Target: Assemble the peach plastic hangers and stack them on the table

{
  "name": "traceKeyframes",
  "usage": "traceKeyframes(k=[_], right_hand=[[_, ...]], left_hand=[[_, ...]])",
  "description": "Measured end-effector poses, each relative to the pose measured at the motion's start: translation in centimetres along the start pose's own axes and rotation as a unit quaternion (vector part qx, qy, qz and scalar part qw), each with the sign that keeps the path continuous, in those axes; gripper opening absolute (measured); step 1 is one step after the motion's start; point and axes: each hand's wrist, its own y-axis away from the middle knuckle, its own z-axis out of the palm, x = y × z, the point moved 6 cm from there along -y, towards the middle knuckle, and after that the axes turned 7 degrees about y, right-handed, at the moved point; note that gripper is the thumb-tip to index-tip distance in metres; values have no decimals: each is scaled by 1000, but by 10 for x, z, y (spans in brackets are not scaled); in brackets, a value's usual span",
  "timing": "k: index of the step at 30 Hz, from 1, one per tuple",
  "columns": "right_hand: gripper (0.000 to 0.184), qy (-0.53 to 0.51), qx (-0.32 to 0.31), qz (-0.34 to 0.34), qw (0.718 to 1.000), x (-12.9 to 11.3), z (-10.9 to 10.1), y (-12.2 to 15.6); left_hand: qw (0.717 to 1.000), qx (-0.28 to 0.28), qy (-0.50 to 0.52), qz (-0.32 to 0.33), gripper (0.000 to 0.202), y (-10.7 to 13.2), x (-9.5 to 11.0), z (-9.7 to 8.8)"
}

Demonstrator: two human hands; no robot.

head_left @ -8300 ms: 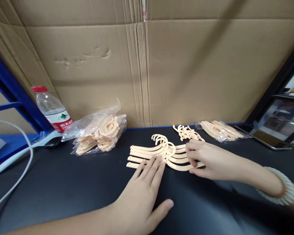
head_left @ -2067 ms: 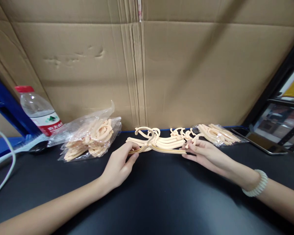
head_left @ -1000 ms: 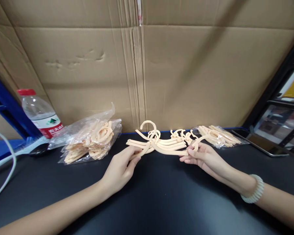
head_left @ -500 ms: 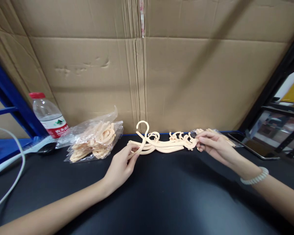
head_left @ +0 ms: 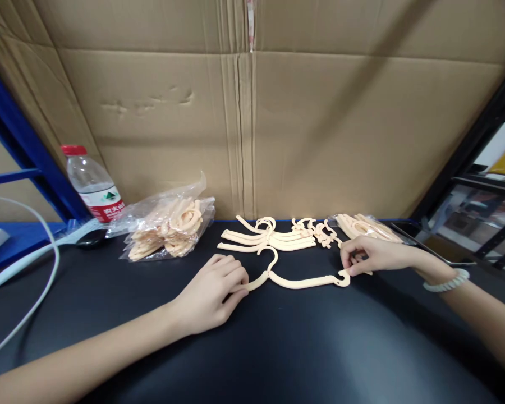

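Observation:
A cream-coloured clothes hanger (head_left: 301, 283) lies flat on the black table, its hook pointing away from me. My left hand (head_left: 212, 292) is closed on the hanger's left arm and covers that end. Pinched in my right hand (head_left: 372, 255) is a small curved hook piece (head_left: 343, 279), which meets the tip of the hanger's right arm; whether it is joined there I cannot tell. Another slim cream part shows under the right fingers, mostly hidden. Behind the hanger lies a stack of similar hangers (head_left: 292, 242), with a pile of small hook pieces (head_left: 325, 233) to its right.
A clear bag of cream parts (head_left: 168, 233) sits at the left, in front of a water bottle (head_left: 99, 193). Another bag (head_left: 366, 225) and a dark flat device (head_left: 437, 255) are at the right. Cardboard (head_left: 340, 140) walls the back. A white cable (head_left: 53, 280) curves at far left.
The hanger has come off the stack area, nearer to me, and now lies flat. My right hand has moved from the small-piece pile towards me, bringing a hook piece to the hanger's right end.

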Motion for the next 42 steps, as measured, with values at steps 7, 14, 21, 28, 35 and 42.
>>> traceKeyframes(k=[7, 14, 21, 28, 35, 42], right_hand=[[33, 15, -17, 17, 1000, -2, 4, 1], [34, -2, 38, 6, 999, 0, -2, -1], [38, 26, 318, 59, 946, 19, -38, 5], [24, 129, 328, 97, 931, 24, -35, 2], [37, 183, 318, 154, 917, 32, -29, -2], [26, 186, 316, 205, 908, 41, -19, -12]], left_hand=[[999, -25, 19, 21, 12, -2, -5, -6], [990, 55, 103, -73, 17, -6, -42, -19], [975, 164, 111, -105, 23, -6, -82, -31], [978, 145, 112, -100, 30, -9, -88, -24], [978, 132, 117, -112, 31, -9, -94, -19], [974, 145, 118, -126, 30, -11, -98, -18]])
